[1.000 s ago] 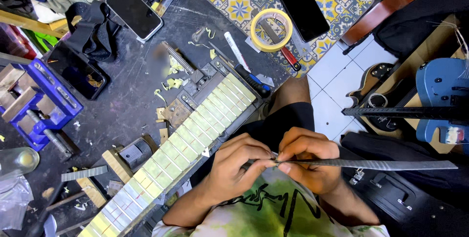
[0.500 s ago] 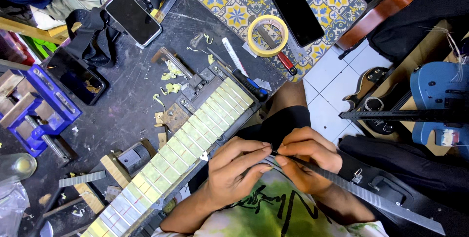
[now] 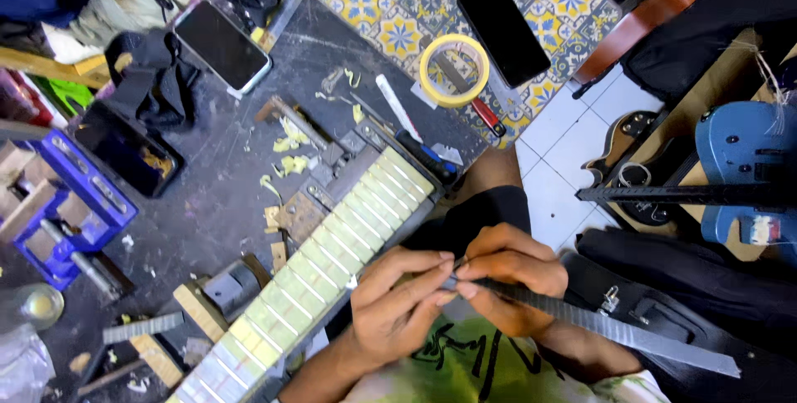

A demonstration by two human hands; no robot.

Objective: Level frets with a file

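1. The left hand (image 3: 398, 307) pinched the near end of a long flat metal file (image 3: 598, 324) between thumb and fingertips, clenched on it.
2. The right hand (image 3: 510, 274) gripped the same file just beside the left, fingers wrapped over its top, so both hands met at that end.
3. The file was grey, narrow and rough-faced, and ran out to the right over the person's lap, well clear of the table (image 3: 216, 204).
4. The guitar neck (image 3: 324, 270) lay just left of the hands, across the table edge, its pale taped fretboard crossed by thin frets.
5. Judging by the tape curls (image 3: 290, 150) scattered beyond it, masking looked done; filing seemed not yet begun, since the file touched no fret.
6. Farther off lay a roll of tape (image 3: 452, 69) and two phones.
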